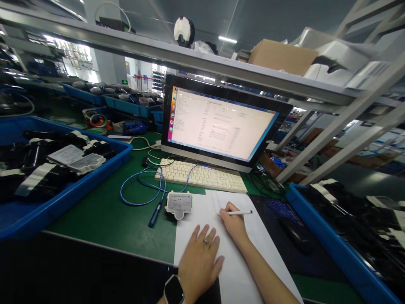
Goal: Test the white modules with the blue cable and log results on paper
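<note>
Pinching white pen (236, 213), right hand (233, 223) fingers curled tight, tip on paper sheet (262, 240), forearm angling in from lower right. I see left hand (200, 258) flat, fingers spread, palm down on sheet's near-left part. Grey module (179, 204) just beside sheet's far-left corner.

1. Text on the monitor (218, 126) is too small to read.
2. The grey module (179, 203) carries an illegible label (print too fine).
3. The left blue bin (79, 190) runs off the left edge. The right blue bin (332, 245) runs off the right and bottom edges.
4. The left hand (199, 257) covers part of the paper sheet (196, 215), whose lines are unreadable.
5. The right hand (233, 221) hides part of the pen (240, 212), and its forearm is cut by the bottom edge.
</note>
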`<state>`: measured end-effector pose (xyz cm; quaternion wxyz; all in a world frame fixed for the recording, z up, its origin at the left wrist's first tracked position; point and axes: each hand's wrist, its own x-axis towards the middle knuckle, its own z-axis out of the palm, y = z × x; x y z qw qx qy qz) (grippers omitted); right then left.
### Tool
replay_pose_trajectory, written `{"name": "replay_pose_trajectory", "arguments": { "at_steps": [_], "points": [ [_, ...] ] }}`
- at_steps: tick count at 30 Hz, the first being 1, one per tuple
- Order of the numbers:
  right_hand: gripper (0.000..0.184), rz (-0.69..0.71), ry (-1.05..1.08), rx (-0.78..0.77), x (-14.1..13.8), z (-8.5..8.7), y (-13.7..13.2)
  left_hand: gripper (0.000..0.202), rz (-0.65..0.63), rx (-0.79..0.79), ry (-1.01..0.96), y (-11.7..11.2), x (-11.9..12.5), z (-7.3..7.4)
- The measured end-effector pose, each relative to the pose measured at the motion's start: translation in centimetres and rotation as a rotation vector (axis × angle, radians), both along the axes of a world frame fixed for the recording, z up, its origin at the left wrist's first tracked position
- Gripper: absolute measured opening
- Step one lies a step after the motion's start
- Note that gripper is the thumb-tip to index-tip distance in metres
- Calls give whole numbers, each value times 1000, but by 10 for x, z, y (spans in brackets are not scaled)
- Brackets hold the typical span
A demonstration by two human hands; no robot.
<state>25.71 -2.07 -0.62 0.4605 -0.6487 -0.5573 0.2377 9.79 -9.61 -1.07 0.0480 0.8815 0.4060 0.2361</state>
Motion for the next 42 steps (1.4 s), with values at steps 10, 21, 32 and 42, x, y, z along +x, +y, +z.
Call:
{"name": "replay_pose_trajectory", "arguments": {
  "at_steps": [10, 21, 32, 42],
  "points": [
    [22, -22, -30, 23, -1, 2, 0, 38, 2, 26, -15, -1, -1, 2],
    [22, -4, -32, 35, 0, 1, 0, 37, 3, 19, -9, -1, -1, 2],
    [23, -40, 46, 45, 0, 1, 0, 38, 6, 20, -10, 0, -1, -2],
    [27, -68, 314, -2, 13, 4, 5, 37, 43, 230, -66, 7, 5, -28]
  ]
}}
